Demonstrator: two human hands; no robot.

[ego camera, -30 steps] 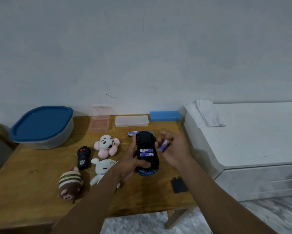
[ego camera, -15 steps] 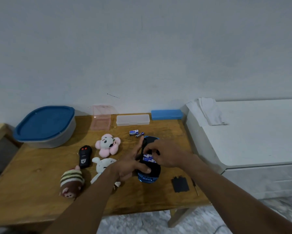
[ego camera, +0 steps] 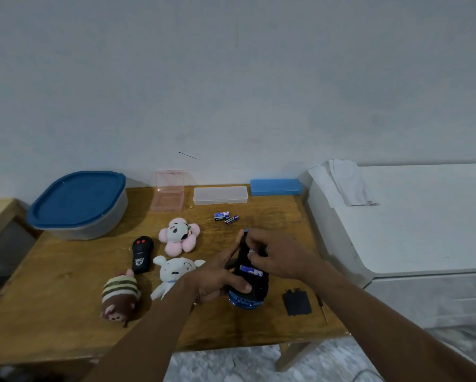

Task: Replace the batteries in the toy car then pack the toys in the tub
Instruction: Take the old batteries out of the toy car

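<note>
the upturned toy car [ego camera: 257, 283] is just above the table [ego camera: 66, 285], right of centre. the left hand [ego camera: 217, 279] grips it from the side, thumb across the underside. the right hand [ego camera: 275, 255] covers the open battery bay with curled fingers; whether they pinch anything i cannot tell. one battery [ego camera: 251, 270] shows in the bay. just right of the car lie the black battery cover [ego camera: 297, 301] and a thin screwdriver [ego camera: 321, 307]. behind it is a small cluster of loose batteries [ego camera: 225, 217]. left of the hands are three plush toys: a pink flower one [ego camera: 179, 237], a white one [ego camera: 176, 271] partly hidden by the left wrist, and a striped monkey [ego camera: 119, 299]. one black remote [ego camera: 141, 250] is beside them. the tub [ego camera: 77, 205], blue lid on, stands at the far left. three small cases line the plain wall: pink [ego camera: 169, 194], clear [ego camera: 220, 194], blue [ego camera: 275, 186]. a white cabinet [ego camera: 410, 230] carrying a folded cloth [ego camera: 347, 183] adjoins the wooden table.
</note>
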